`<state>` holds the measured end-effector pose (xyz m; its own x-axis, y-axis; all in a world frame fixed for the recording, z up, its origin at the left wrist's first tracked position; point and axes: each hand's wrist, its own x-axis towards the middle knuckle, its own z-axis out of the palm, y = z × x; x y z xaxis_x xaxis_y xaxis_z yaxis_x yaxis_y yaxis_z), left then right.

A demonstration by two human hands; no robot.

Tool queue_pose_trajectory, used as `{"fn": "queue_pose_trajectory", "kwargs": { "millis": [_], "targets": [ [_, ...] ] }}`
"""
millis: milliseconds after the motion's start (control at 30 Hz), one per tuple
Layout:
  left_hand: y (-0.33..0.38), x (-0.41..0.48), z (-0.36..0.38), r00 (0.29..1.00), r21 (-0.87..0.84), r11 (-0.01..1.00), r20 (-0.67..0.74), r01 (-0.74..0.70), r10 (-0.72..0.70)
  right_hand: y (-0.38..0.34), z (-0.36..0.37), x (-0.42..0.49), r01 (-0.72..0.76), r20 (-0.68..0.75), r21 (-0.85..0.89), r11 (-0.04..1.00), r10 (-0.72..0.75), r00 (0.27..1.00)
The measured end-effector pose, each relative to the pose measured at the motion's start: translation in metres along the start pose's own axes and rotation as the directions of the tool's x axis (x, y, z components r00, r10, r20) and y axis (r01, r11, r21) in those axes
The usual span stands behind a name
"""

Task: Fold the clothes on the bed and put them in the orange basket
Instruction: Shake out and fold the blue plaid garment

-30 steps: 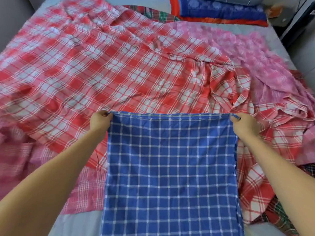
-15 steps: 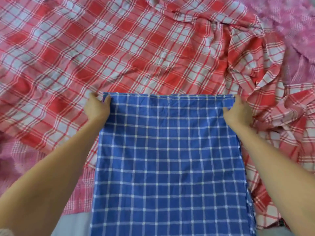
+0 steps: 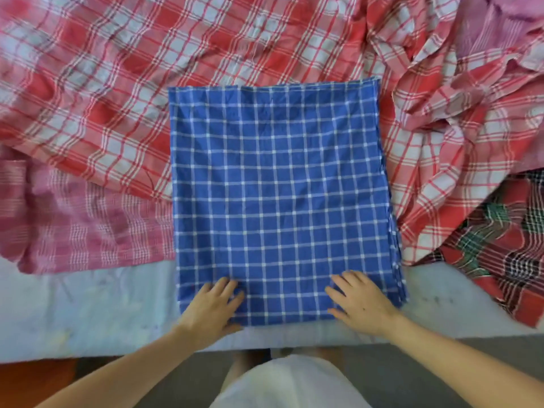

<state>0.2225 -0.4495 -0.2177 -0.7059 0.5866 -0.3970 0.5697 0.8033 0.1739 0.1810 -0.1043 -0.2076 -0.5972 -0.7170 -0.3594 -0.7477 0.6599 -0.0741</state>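
A blue checked cloth lies folded into a flat rectangle on the bed, on top of a large red and white checked cloth. My left hand rests flat on the blue cloth's near left corner, fingers spread. My right hand lies flat on its near right part, fingers straight. A sliver of the orange basket shows at the bottom left, on the floor by the bed.
A pink checked cloth lies left of the blue one. A dark red and green plaid cloth lies at the right. The bed's pale sheet shows along the near edge. Pink fabric bunches at the top right.
Both hands let go of the blue cloth's far corners and came back to its near edge, now lying flat on it. The view tilted down toward the bed's edge.
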Motion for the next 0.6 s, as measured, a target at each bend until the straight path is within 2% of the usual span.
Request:
{"fn": "queue_pose_trajectory", "kwargs": {
  "millis": [67, 133, 267, 367, 433, 467, 500, 533, 567, 600],
  "targets": [
    [0.003, -0.012, 0.009, 0.998, 0.077, 0.996, 0.05, 0.036, -0.04, -0.004, 0.015, -0.022, -0.051, 0.13, -0.052, 0.997, 0.057, 0.99],
    [0.004, -0.021, 0.015, 0.99, 0.098, 0.993, 0.12, 0.069, -0.08, -0.004, 0.027, -0.038, -0.08, 0.158, -0.058, 0.995, 0.088, 0.983],
    [-0.002, -0.028, 0.019, 0.976, 0.042, 0.978, 0.072, 0.203, -0.206, 0.01, 0.025, -0.043, -0.223, 0.035, -0.106, 0.969, 0.228, 0.973],
    [-0.007, -0.036, 0.017, 0.969, -0.015, 0.969, -0.015, 0.245, -0.246, 0.025, 0.027, -0.046, -0.328, -0.012, 0.006, 0.945, 0.328, 0.945],
    [-0.009, -0.043, 0.012, 0.923, -0.195, 0.911, -0.061, 0.363, -0.38, 0.034, 0.025, -0.05, -0.38, -0.014, 0.12, 0.917, 0.384, 0.923],
    [-0.009, -0.047, 0.008, 0.861, -0.351, 0.817, -0.056, 0.457, -0.505, 0.037, 0.021, -0.053, -0.423, 0.009, 0.18, 0.888, 0.428, 0.904],
    [-0.01, -0.052, 0.006, 0.766, -0.505, 0.662, -0.003, 0.554, -0.643, 0.04, 0.017, -0.056, -0.467, 0.042, 0.22, 0.856, 0.47, 0.881],
    [-0.01, -0.056, 0.003, 0.655, -0.629, 0.459, 0.108, 0.628, -0.748, 0.043, 0.012, -0.06, -0.5, 0.078, 0.24, 0.832, 0.497, 0.864],
    [-0.011, -0.059, 0.0, 0.571, -0.716, 0.267, 0.22, 0.645, -0.791, 0.046, 0.009, -0.063, -0.519, 0.11, 0.247, 0.819, 0.508, 0.854],
    [-0.011, -0.062, -0.003, 0.546, -0.756, 0.149, 0.307, 0.638, -0.78, 0.047, 0.008, -0.066, -0.521, 0.132, 0.24, 0.819, 0.504, 0.854]
  ]
}}
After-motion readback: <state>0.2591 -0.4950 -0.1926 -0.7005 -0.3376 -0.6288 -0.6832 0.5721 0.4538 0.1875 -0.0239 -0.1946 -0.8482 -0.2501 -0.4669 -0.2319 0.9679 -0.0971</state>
